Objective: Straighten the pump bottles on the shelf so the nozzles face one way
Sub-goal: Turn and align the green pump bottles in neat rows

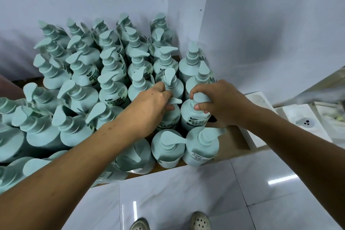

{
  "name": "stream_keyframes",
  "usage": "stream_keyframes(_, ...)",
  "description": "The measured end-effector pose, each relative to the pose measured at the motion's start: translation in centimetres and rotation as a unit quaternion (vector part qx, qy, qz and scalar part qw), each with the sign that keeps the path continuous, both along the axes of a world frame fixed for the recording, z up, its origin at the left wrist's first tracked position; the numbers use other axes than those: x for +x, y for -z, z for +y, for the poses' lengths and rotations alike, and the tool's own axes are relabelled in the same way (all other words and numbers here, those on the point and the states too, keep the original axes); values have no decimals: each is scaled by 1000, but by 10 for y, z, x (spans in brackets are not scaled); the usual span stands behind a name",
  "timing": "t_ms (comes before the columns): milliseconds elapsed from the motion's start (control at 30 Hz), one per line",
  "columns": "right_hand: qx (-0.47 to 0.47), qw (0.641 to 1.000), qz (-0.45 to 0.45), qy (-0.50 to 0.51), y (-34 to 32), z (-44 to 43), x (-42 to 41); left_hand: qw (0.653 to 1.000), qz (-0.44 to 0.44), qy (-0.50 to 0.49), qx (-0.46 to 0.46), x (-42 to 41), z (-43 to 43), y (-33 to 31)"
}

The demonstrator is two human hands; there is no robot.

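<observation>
Several pale green pump bottles stand packed on a low brown shelf (235, 140) in a room corner, their nozzles pointing different ways. My left hand (151, 104) grips the pump of one bottle (170, 117) near the shelf's right end; its nozzle sticks out to the right. My right hand (218, 101) curls over the pump head of the neighbouring bottle (194, 115), covering its nozzle. In front of these stand two bottles, one (168, 147) with its nozzle pointing right and one (203, 145) at the shelf edge.
White walls close in behind and to the right of the shelf. A white sink (306, 119) lies lower right. Glossy white floor tiles (186, 192) stretch below, with my two shoes (199, 221) at the bottom edge.
</observation>
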State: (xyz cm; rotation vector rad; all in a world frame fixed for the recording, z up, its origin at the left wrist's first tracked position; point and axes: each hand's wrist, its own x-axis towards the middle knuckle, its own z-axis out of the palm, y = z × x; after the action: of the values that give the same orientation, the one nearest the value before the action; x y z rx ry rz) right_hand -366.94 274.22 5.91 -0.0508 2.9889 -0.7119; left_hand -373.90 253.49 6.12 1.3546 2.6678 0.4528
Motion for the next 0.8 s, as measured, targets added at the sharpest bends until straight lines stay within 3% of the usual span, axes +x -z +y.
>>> stream_keyframes(333, -11, 1000, 18, 8, 1, -5, 8, 1000, -10, -7, 12, 5, -8, 1)
stream_keyframes(467, -38, 999, 11, 19, -6, -1, 12, 994, -24, -45, 95, -3, -28, -10)
stream_keyframes(567, -24, 994, 91, 57, -19, -6, 11, 981, 0, -124, 148, -20, -69, -25)
stream_keyframes(667, -42, 986, 148, 65, -33, -33, 4, 977, -3, -182, 110, -33, -116, -34)
stream_keyframes(800, -56, 989, 139, -3, -38, -88, -18, 981, -7, -191, 35, -38, -168, -32)
